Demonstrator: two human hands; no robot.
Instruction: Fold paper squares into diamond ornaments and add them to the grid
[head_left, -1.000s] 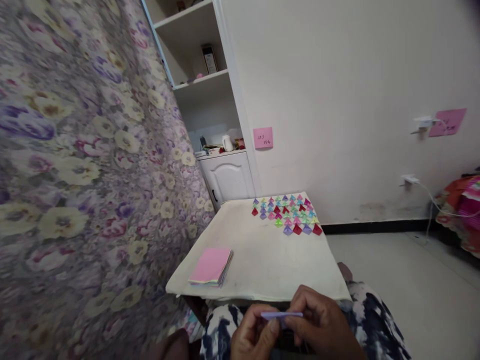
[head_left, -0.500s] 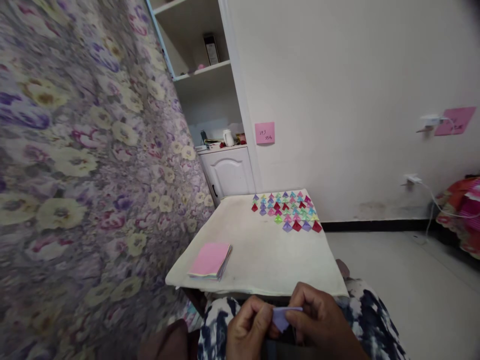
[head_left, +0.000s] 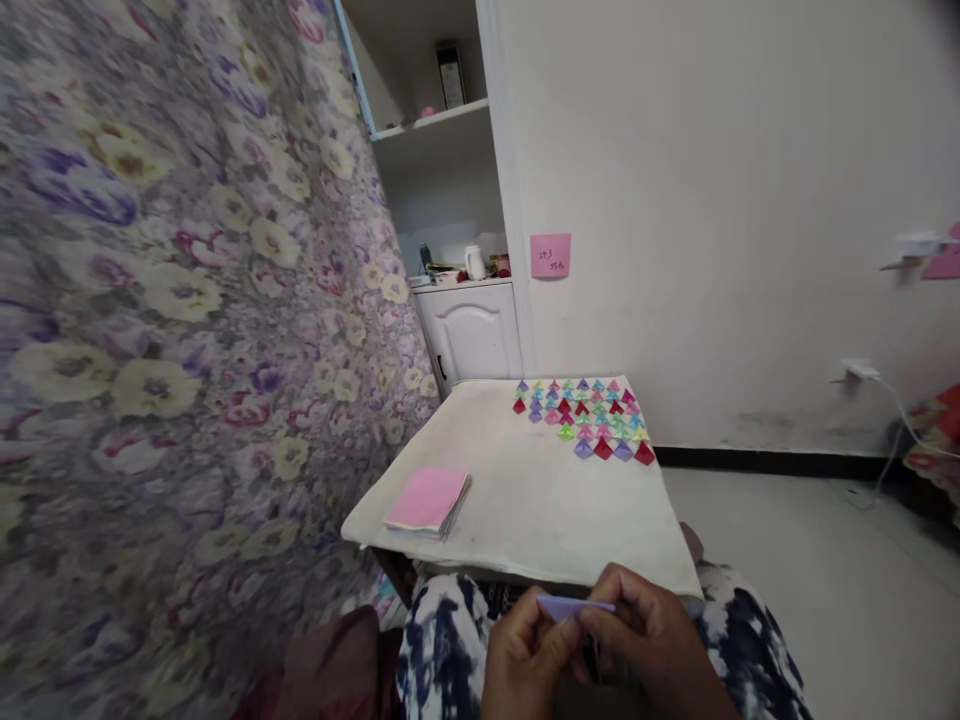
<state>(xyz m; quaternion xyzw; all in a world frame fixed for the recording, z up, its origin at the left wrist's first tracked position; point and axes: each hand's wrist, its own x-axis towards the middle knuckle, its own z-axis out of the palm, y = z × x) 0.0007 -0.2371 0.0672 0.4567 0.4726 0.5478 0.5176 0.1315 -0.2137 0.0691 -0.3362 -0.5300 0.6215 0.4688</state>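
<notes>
A small folded piece of purple paper [head_left: 568,606] is pinched between both hands, above my lap and just in front of the table's near edge. My left hand [head_left: 529,645] grips its left side with thumb and fingers. On the right side, my right hand [head_left: 637,625] holds it the same way, and the two thumbs nearly meet. The fingers partly hide the paper's lower portion. On the table's left part lies a stack of square paper sheets [head_left: 429,499], pink on top. Several small folded paper pieces [head_left: 583,407] in many colours sit in rows at the far right.
The table [head_left: 517,510] has a cream cover. A floral curtain [head_left: 225,350] hangs along the left. Behind stands a white cabinet [head_left: 480,335] with shelves. A pink note [head_left: 550,256] is stuck on the wall. Patterned trousers [head_left: 442,640] cover my knees under the hands.
The purple paper has turned from a wider face to a narrow, flat-topped strip between my fingers. My hands have drawn closer together. The whole view has shifted slightly to the left.
</notes>
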